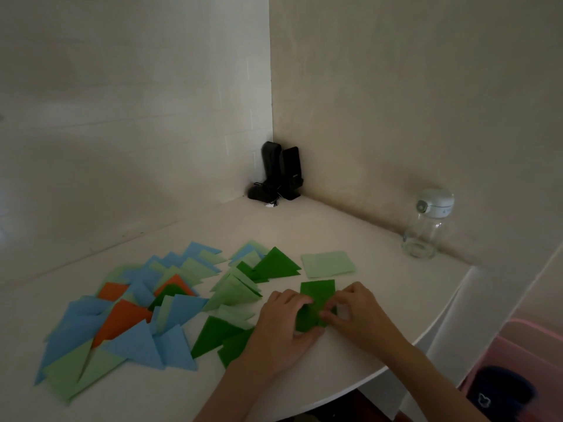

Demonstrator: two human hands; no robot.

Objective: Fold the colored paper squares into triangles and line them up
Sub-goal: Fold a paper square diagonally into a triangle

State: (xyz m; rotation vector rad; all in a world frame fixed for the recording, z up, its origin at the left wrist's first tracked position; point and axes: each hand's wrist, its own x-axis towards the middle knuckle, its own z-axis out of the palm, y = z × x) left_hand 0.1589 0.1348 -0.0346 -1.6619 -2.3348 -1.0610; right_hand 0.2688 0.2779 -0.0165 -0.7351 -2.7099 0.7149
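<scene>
My left hand (285,322) and right hand (355,312) both pinch the dark green paper square (316,303), beside folded triangles (128,318).

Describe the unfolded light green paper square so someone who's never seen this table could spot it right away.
Start at the clear water bottle standing by the wall on the right of the white table. Just left of it and nearer the person lies the light green square, flat on the tabletop. Unlike the folded triangles to its left, it is still a four-cornered sheet, paler than the dark green paper below it.
</scene>
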